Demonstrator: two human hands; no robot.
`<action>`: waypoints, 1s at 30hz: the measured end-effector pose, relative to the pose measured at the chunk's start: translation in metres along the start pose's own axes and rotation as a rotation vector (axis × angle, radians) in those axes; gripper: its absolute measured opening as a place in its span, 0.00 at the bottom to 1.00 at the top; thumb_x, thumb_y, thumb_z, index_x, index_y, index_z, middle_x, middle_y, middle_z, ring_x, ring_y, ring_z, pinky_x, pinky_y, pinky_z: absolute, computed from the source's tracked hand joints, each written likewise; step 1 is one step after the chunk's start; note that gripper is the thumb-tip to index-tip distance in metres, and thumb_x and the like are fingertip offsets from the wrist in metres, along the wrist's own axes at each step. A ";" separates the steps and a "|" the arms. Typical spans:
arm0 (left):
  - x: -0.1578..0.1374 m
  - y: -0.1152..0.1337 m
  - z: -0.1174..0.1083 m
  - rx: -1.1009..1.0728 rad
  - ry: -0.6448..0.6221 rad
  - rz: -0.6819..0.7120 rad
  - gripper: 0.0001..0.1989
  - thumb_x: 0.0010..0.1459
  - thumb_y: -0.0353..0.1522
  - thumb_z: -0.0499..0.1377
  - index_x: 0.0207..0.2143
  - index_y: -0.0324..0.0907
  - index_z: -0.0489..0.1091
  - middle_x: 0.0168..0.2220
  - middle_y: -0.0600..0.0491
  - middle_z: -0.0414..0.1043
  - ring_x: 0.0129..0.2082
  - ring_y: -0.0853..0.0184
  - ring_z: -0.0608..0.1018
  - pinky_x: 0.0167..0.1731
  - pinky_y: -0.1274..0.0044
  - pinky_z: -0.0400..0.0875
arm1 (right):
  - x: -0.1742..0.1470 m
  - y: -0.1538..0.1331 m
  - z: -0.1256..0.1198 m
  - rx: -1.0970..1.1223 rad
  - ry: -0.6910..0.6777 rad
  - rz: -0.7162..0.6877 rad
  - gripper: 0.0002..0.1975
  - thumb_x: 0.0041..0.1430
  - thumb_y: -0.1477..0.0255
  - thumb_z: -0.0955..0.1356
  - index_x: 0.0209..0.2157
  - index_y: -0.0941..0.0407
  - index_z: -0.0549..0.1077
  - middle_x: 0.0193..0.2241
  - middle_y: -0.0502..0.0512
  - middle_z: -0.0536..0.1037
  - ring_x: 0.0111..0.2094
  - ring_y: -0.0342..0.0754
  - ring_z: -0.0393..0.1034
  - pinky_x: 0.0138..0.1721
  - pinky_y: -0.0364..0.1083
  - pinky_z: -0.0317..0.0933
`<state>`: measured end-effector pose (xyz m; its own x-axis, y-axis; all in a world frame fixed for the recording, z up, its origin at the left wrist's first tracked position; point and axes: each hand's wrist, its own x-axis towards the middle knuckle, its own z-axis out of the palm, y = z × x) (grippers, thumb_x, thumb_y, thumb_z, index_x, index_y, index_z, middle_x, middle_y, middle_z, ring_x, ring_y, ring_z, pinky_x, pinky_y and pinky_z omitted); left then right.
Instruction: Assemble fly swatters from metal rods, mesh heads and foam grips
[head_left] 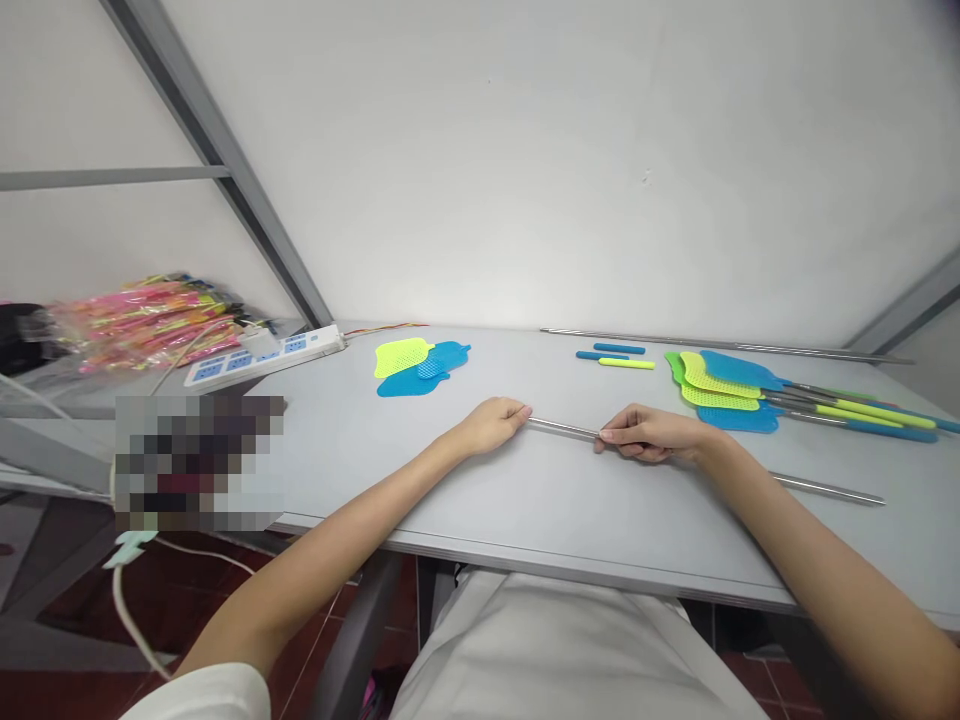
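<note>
Near the bench's (570, 520) front edge, left hand (491, 425) and right hand (651, 435) pinch a thin metal rod (562, 430), seemingly stiff, light, slippery; ends offer best hold.

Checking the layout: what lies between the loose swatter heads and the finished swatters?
In the head view, three loose handle sleeves lie between the loose heads and the finished swatters.

The rod (564, 430) gleams — thin, polished metal. The table (540, 500) looks matt and smooth, grey laminate. The swatter heads (420, 368) show perforated plastic mesh — bright, slightly glossy.
</note>
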<state>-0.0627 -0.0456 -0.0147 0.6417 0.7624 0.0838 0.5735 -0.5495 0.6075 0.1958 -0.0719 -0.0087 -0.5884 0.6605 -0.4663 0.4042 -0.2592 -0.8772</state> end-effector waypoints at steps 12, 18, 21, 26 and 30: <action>0.004 -0.004 -0.011 0.013 0.006 0.011 0.19 0.55 0.38 0.40 0.19 0.39 0.61 0.17 0.58 0.56 0.20 0.73 0.61 0.23 0.81 0.54 | -0.002 -0.007 0.006 -0.042 0.024 -0.037 0.18 0.50 0.60 0.62 0.33 0.61 0.69 0.13 0.44 0.60 0.09 0.32 0.46 0.10 0.37 0.39; 0.005 -0.004 -0.013 -0.004 0.045 0.014 0.16 0.54 0.37 0.43 0.21 0.39 0.63 0.18 0.58 0.58 0.21 0.73 0.61 0.23 0.81 0.54 | -0.004 -0.006 0.002 -0.017 0.094 -0.074 0.19 0.50 0.59 0.61 0.33 0.62 0.69 0.18 0.47 0.62 0.11 0.32 0.49 0.11 0.38 0.41; 0.004 -0.004 -0.014 -0.019 0.074 0.007 0.14 0.53 0.36 0.45 0.22 0.39 0.63 0.19 0.58 0.58 0.21 0.73 0.61 0.23 0.81 0.54 | -0.004 -0.005 0.001 -0.017 0.100 -0.070 0.20 0.51 0.58 0.61 0.33 0.62 0.69 0.18 0.47 0.62 0.11 0.32 0.50 0.12 0.38 0.43; 0.004 -0.005 -0.015 -0.073 0.151 0.028 0.10 0.52 0.35 0.46 0.27 0.40 0.64 0.23 0.58 0.60 0.23 0.73 0.62 0.24 0.82 0.56 | -0.005 -0.006 0.003 -0.024 0.123 -0.068 0.20 0.51 0.58 0.61 0.33 0.61 0.69 0.19 0.47 0.63 0.11 0.32 0.50 0.13 0.38 0.46; 0.006 -0.011 -0.017 -0.102 0.255 0.008 0.08 0.51 0.34 0.48 0.30 0.40 0.63 0.23 0.58 0.60 0.22 0.74 0.62 0.24 0.82 0.56 | -0.009 -0.007 0.000 -0.053 0.156 -0.060 0.21 0.50 0.57 0.60 0.33 0.60 0.69 0.18 0.47 0.63 0.11 0.32 0.49 0.13 0.38 0.45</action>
<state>-0.0736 -0.0295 -0.0073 0.4892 0.8269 0.2773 0.5065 -0.5282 0.6815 0.1979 -0.0760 0.0012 -0.4982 0.7764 -0.3859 0.4103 -0.1810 -0.8938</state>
